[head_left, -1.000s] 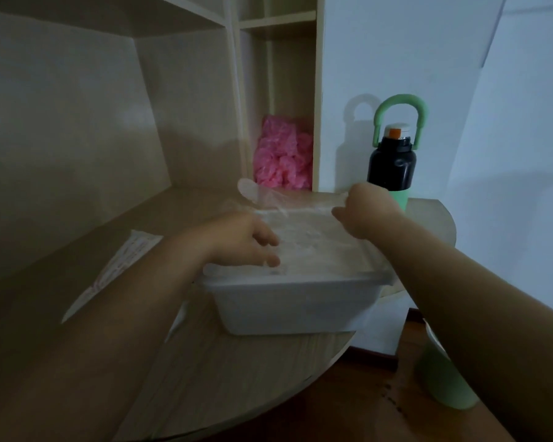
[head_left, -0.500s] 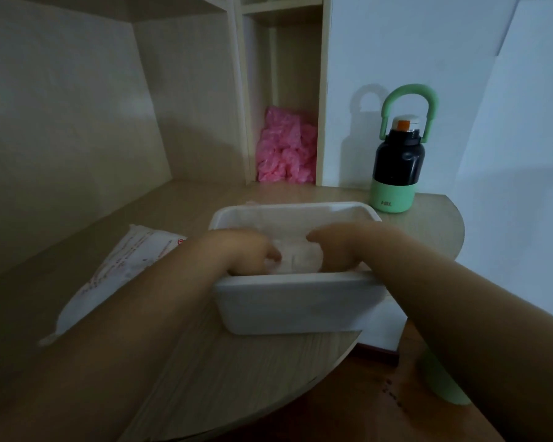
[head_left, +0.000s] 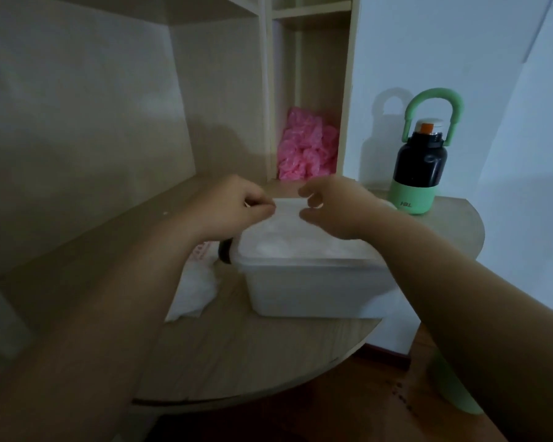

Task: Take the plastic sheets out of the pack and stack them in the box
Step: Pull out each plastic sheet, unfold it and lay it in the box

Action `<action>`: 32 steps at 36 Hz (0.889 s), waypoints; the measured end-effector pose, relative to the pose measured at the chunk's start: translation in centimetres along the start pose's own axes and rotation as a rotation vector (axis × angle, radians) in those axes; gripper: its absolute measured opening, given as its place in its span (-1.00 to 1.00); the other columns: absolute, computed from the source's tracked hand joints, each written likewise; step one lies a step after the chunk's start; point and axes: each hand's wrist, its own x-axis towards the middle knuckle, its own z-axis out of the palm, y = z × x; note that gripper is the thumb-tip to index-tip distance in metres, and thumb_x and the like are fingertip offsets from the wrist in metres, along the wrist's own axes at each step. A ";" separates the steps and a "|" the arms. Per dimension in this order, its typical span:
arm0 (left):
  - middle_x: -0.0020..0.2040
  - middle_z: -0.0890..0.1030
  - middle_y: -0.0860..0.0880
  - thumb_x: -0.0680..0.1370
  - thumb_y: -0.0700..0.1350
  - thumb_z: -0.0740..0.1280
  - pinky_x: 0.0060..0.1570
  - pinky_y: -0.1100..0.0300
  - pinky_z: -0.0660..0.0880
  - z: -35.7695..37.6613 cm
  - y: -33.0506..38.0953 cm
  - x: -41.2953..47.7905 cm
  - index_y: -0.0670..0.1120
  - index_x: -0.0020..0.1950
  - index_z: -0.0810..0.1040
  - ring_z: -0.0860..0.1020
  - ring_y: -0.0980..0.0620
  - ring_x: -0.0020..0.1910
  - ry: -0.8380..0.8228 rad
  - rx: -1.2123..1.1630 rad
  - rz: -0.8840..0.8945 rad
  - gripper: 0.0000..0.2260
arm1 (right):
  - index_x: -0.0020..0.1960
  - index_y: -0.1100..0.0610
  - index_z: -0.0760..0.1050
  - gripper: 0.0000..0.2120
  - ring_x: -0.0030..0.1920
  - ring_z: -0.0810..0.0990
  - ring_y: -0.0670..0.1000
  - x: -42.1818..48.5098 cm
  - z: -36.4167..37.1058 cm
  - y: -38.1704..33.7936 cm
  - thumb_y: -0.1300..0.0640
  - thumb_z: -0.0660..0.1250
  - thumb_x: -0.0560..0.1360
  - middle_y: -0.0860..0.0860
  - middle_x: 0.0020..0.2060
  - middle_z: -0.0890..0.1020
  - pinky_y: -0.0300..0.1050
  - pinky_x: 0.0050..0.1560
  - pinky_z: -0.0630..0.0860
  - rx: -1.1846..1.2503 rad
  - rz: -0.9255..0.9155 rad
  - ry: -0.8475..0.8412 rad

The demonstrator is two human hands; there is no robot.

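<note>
Plastic sheet [head_left: 287, 205], translucent: pinching its top edge with left hand [head_left: 237, 202] and right hand [head_left: 332, 208], holding it over box [head_left: 313, 288] near worktop [head_left: 268, 355] rim.

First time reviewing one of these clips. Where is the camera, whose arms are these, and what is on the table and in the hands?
No machine here: a person works with bare hands, and the single camera sits on their head, looking forward and down, so both forearms reach in from below. On the wooden table stands a white box with pale plastic sheets heaped inside; left of it lies the crumpled pack. A black-and-green bottle stands far right, and a pink bundle sits in a shelf compartment behind. Above the box, the left hand pinches the edge of a thin sheet; the right hand curls at its other end, but its grip is too unclear to call.
</note>
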 end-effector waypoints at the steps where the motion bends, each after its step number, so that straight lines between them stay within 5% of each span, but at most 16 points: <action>1: -0.12 0.60 0.21 0.56 -0.05 0.34 -0.14 0.37 0.40 -0.5 -0.7 -1.3 0.02 0.07 0.66 0.52 0.32 -0.13 0.065 -0.025 -0.017 -0.85 | 0.37 0.11 0.39 -0.60 0.21 0.51 0.01 -0.1 0.5 -1.4 0.10 0.29 0.55 0.05 0.22 0.55 -0.16 0.22 0.38 0.024 -0.035 0.029; 9: -0.15 0.53 0.28 0.56 -0.12 0.33 -0.10 0.38 0.43 -0.9 -7.3 -8.7 0.05 0.14 0.61 0.51 0.27 -0.17 0.495 -0.156 -0.206 -0.82 | 0.20 0.14 0.54 -0.74 0.00 0.60 0.03 -2.4 5.0 -10.1 0.18 0.26 0.53 0.05 0.03 0.64 -0.18 0.04 0.46 0.343 -0.255 0.225; 15: 0.11 0.59 0.03 0.55 -0.19 0.33 0.15 0.10 0.48 2.7 -11.5 -13.8 0.02 0.20 0.56 0.56 0.04 0.10 0.375 -0.158 -0.317 -0.75 | 0.29 0.07 0.47 -0.70 0.11 0.54 -0.06 -3.2 12.4 -12.3 0.18 0.17 0.59 0.02 0.17 0.59 -0.28 0.05 0.43 0.351 -0.234 -0.004; 20: 0.31 0.51 -0.04 0.58 -0.15 0.30 0.21 0.24 0.29 5.3 -12.2 -14.8 -0.09 0.34 0.49 0.44 -0.01 0.31 0.198 0.027 -0.283 -0.68 | 0.45 0.10 0.27 -0.57 0.38 0.34 0.03 -2.8 16.5 -10.5 0.21 0.17 0.59 0.07 0.39 0.39 -0.14 0.34 0.27 0.383 -0.076 -0.156; 25: 0.23 0.58 -0.10 0.57 -0.02 0.30 0.15 0.13 0.42 7.0 -12.8 -13.9 -0.09 0.33 0.52 0.52 -0.06 0.17 0.253 0.147 -0.263 -0.66 | 0.51 0.08 0.13 -0.48 0.45 0.24 0.01 -2.9 18.4 -8.8 0.21 0.17 0.58 0.05 0.47 0.27 -0.21 0.38 0.15 0.342 -0.086 -0.176; 32: -0.09 0.61 -0.08 0.58 -0.10 0.29 -0.18 0.06 0.48 8.3 -13.6 -13.4 -0.11 -0.04 0.68 0.55 -0.05 -0.12 0.411 0.229 -0.190 -0.82 | 0.53 0.06 0.09 -0.43 0.42 0.28 -0.02 -2.7 19.1 -7.8 0.25 0.15 0.56 0.04 0.46 0.27 -0.36 0.22 0.13 0.424 -0.082 -0.104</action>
